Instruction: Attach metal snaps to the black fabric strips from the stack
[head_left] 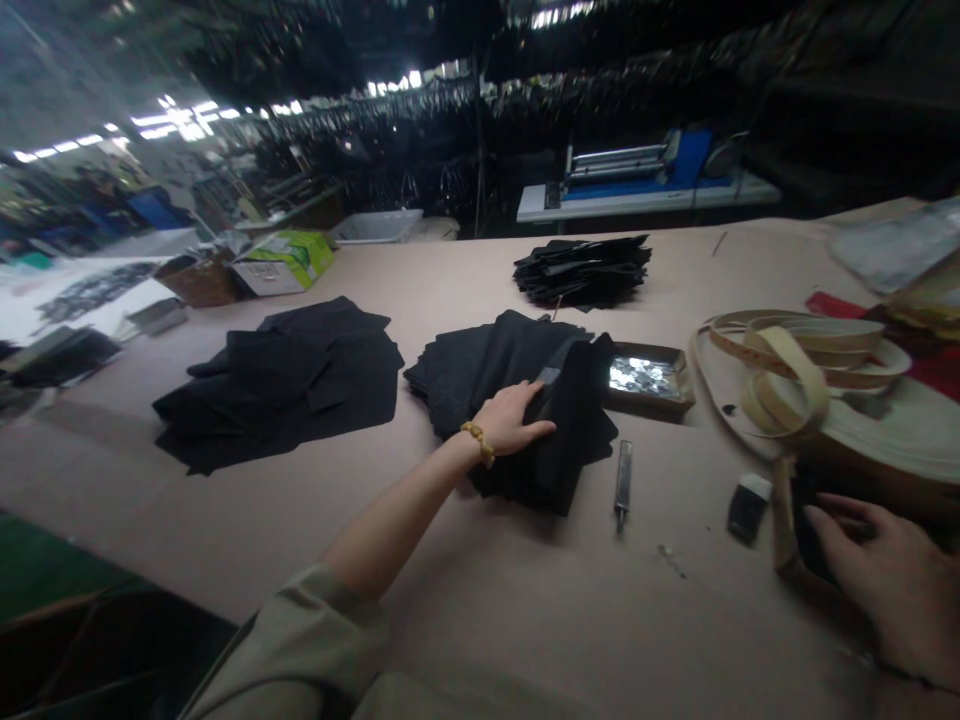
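Observation:
My left hand (510,418) lies with its fingers stretched out on a stack of black fabric-like pieces (480,350). A small grey patch (550,376) shows on the top piece, by my fingertips. At the lower right my right hand (885,560) reaches over a small brown box (784,520) with dark contents. Its fingers are curled in a pinch at the box; what they hold, if anything, is hidden. Between the hands lie a slim metal tool (623,480) and a small black item with a white end (748,508).
Another black pile (300,370) lies left, and a third stack (581,270) lies farther back. An open box of shiny pieces (645,378) touches the middle stack's right side. Coiled tan strips (795,370) are at right. A green and white carton (285,262) stands at the back left.

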